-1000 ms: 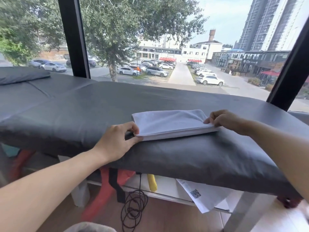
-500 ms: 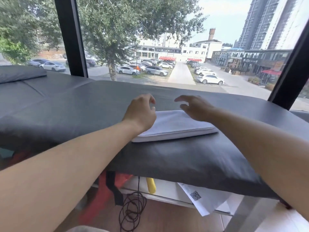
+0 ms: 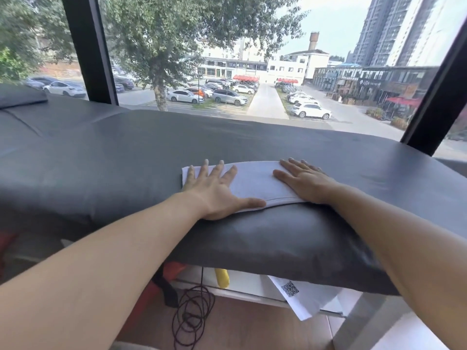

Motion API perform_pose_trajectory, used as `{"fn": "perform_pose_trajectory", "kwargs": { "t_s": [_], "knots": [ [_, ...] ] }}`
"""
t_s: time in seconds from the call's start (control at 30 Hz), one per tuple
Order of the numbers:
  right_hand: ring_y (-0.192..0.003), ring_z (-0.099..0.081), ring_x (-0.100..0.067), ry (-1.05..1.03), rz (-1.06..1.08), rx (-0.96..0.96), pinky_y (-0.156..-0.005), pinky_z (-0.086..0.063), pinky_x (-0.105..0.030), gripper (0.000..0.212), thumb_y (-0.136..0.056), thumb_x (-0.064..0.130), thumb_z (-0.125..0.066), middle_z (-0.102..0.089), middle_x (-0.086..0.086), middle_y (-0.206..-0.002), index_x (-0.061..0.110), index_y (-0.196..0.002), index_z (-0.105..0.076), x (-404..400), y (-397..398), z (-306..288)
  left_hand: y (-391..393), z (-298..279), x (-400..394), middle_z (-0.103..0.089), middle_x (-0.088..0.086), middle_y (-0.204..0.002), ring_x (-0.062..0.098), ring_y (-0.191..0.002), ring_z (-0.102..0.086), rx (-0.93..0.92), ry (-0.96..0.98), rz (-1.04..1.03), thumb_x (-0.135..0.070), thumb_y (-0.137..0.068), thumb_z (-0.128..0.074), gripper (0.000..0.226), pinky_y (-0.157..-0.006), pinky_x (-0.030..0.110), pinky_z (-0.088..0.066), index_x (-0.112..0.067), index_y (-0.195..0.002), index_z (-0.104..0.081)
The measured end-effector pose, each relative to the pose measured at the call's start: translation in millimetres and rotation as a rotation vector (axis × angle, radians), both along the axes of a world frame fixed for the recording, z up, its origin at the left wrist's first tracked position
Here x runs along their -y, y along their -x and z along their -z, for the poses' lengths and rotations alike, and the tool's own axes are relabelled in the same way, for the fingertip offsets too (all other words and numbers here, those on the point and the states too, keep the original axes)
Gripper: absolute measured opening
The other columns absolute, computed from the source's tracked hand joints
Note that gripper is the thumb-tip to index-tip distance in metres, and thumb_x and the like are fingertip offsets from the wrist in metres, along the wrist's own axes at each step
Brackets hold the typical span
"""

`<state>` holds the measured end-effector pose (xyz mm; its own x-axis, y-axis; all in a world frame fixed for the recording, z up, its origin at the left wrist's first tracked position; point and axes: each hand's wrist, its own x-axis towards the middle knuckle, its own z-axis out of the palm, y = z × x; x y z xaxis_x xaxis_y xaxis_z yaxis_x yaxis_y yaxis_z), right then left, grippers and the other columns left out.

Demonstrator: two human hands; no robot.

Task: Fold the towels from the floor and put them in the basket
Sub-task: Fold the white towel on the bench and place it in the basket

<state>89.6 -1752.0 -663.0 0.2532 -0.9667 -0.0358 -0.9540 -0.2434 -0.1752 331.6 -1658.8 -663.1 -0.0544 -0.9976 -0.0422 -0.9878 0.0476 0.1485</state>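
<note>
We note the change against the frame half a second back: both hands were then lifted above the folded towel (image 3: 255, 184) with fingers loosely bent; now both lie flat on it. A full second back they pinched its two short ends. The towel itself has kept its place and outline across all three frames.

Left hand (image 3: 214, 190): palm down on the left half of the towel, fingers straight and spread, fingertips reaching to its far edge, thumb stretched along its near edge. It grasps nothing; it is released and pressing. Right hand (image 3: 307, 181): palm down on the right end, fingers straight and close together, likewise released and pressing, with the heel at the towel's near right corner.

The towel is white, folded into a flat rectangle of several layers. Its long axis runs left to right, parallel to the near edge of the massage bed (image 3: 101, 160) that carries it; the short ends point left and right. It sits close to the near edge, roughly midway along the visible length of the bed. The near edge of the grey padding dips under the hands.

Under the bed we see a coiled dark cable (image 3: 192, 317), a yellow object (image 3: 222, 277) and a white sheet with a QR code (image 3: 300, 294).
</note>
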Motion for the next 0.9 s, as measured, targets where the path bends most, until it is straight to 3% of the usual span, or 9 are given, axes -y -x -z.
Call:
{"fn": "perform_pose_trajectory", "kwargs": {
  "t_s": [0.13, 0.23, 0.3, 0.43, 0.5, 0.63, 0.73, 0.83, 0.9],
  "knots": [
    [-0.155, 0.003, -0.017, -0.045, 0.032, 0.012, -0.125, 0.002, -0.043, 0.082, -0.088, 0.081, -0.015, 0.002, 0.011, -0.168, 0.041, -0.158, -0.005, -2.8, 15.8, -0.7, -3.2, 5.0, -10.0, 0.010, -0.004, -0.169, 0.029, -0.154, 0.018, 0.022, 0.044, 0.014, -0.108, -0.052, -0.017, 0.130, -0.121, 0.059, 0.008, -0.039, -0.159, 0.005],
    [-0.155, 0.009, -0.024, -0.121, 0.089, -0.110, -0.123, 0.007, -0.046, 0.090, -0.083, 0.088, -0.014, 0.006, 0.009, -0.168, 0.040, -0.159, -0.002, -4.9, 4.4, -22.1, -2.0, 6.7, -12.8, 0.010, -0.003, -0.169, 0.031, -0.154, 0.017, 0.045, 0.056, 0.014, -0.107, -0.055, -0.015, 0.126, -0.120, 0.060, 0.008, -0.039, -0.159, 0.004],
    [-0.154, 0.010, -0.026, -0.035, 0.096, -0.119, -0.123, 0.008, -0.048, 0.089, -0.085, 0.086, -0.015, 0.007, 0.005, -0.168, 0.038, -0.159, -0.002, -8.1, -18.2, -33.3, -0.6, 6.8, -13.6, 0.008, -0.002, -0.170, 0.031, -0.154, 0.015, 0.062, 0.060, 0.013, -0.106, -0.055, -0.013, 0.126, -0.119, 0.061, 0.009, -0.038, -0.159, 0.003],
    [-0.155, -0.004, -0.018, 0.223, -0.133, 0.034, -0.125, -0.003, -0.041, 0.070, -0.096, 0.072, -0.019, -0.007, 0.008, -0.168, 0.042, -0.158, -0.011, -21.7, -70.5, -18.6, -0.4, 7.3, -15.6, 0.005, -0.003, -0.170, 0.032, -0.154, 0.013, 0.093, 0.085, 0.009, -0.105, -0.056, -0.010, 0.122, -0.118, 0.063, 0.008, -0.040, -0.159, 0.002],
    [-0.155, -0.007, -0.016, 0.127, -0.165, 0.022, -0.125, -0.004, -0.038, 0.065, -0.098, 0.068, -0.019, -0.012, 0.009, -0.167, 0.041, -0.158, -0.017, -19.7, -73.0, -4.6, -2.1, 6.6, -17.0, 0.006, -0.004, -0.170, 0.031, -0.155, 0.012, 0.071, 0.077, 0.016, -0.104, -0.058, -0.008, 0.118, -0.118, 0.063, 0.009, -0.043, -0.158, 0.002],
    [-0.155, -0.005, -0.015, 0.004, -0.080, -0.002, -0.125, -0.002, -0.037, 0.073, -0.095, 0.073, -0.020, -0.012, 0.009, -0.167, 0.038, -0.158, -0.016, -1.6, -41.7, -4.2, -16.0, 6.6, -12.5, 0.005, -0.004, -0.170, 0.030, -0.155, 0.010, -0.009, 0.048, 0.016, -0.092, -0.063, 0.016, 0.109, -0.122, 0.057, 0.005, -0.044, -0.159, -0.003],
    [-0.155, -0.001, -0.015, -0.043, 0.031, 0.028, -0.125, -0.001, -0.040, 0.078, -0.093, 0.077, -0.021, -0.007, 0.011, -0.167, 0.036, -0.159, -0.014, 0.7, -13.8, -5.2, -25.5, 13.0, -10.2, 0.004, -0.005, -0.170, 0.023, -0.156, 0.009, -0.098, 0.081, -0.062, -0.083, -0.085, -0.004, 0.087, -0.125, 0.047, 0.003, -0.040, -0.160, -0.007],
    [-0.155, -0.008, -0.015, -0.034, 0.121, 0.105, -0.125, -0.004, -0.038, 0.081, -0.094, 0.073, -0.028, -0.010, 0.006, -0.168, 0.028, -0.160, -0.016, -5.3, 2.3, -3.3, -24.9, 18.9, -17.2, 0.005, -0.005, -0.170, 0.026, -0.155, 0.012, -0.071, 0.108, -0.084, -0.092, -0.076, -0.009, 0.098, -0.125, 0.047, 0.005, -0.041, -0.160, -0.004],
    [-0.151, -0.024, -0.021, -0.010, 0.224, 0.228, -0.123, -0.016, -0.035, 0.083, -0.094, 0.070, -0.040, -0.024, -0.001, -0.165, 0.022, -0.159, -0.023, -7.5, 8.2, -6.3, -21.9, 18.3, -23.1, 0.006, -0.004, -0.170, 0.030, -0.154, 0.015, -0.076, 0.119, -0.086, -0.098, -0.069, -0.011, 0.108, -0.124, 0.049, 0.006, -0.040, -0.160, -0.004]
  ]
}}
